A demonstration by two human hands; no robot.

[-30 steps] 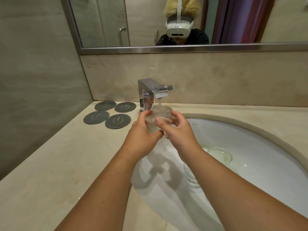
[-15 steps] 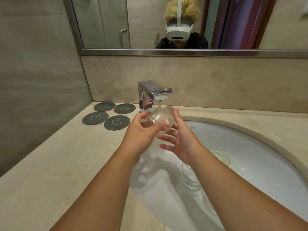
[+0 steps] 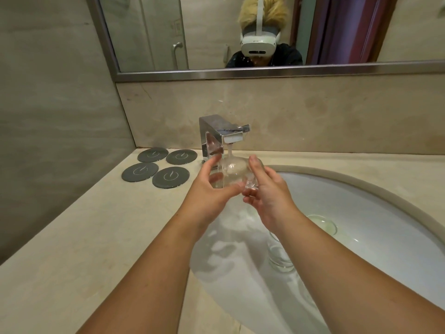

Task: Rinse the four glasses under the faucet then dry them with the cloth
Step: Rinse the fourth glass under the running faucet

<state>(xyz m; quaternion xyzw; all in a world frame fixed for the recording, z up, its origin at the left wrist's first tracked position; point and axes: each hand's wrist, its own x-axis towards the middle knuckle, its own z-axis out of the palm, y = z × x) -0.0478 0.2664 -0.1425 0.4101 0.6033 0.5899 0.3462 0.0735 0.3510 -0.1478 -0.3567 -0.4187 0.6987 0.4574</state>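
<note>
Left hand (image 3: 204,190), right hand (image 3: 271,192) tight around glass (image 3: 234,170) beneath faucet (image 3: 216,132); second glass (image 3: 280,256) in sink (image 3: 375,208).

A beige stone counter (image 3: 72,237) runs back into a corner of grey-beige wall (image 3: 48,116). A white oval basin (image 3: 361,201) is sunk into it on the right. Four dark round coasters (image 3: 170,177) lie close together near that corner. Above a stone backsplash (image 3: 313,112) hangs a metal-framed mirror (image 3: 265,74), which reflects a glass shower door (image 3: 156,32) and a purple curtain (image 3: 349,27). The light is soft.
</note>
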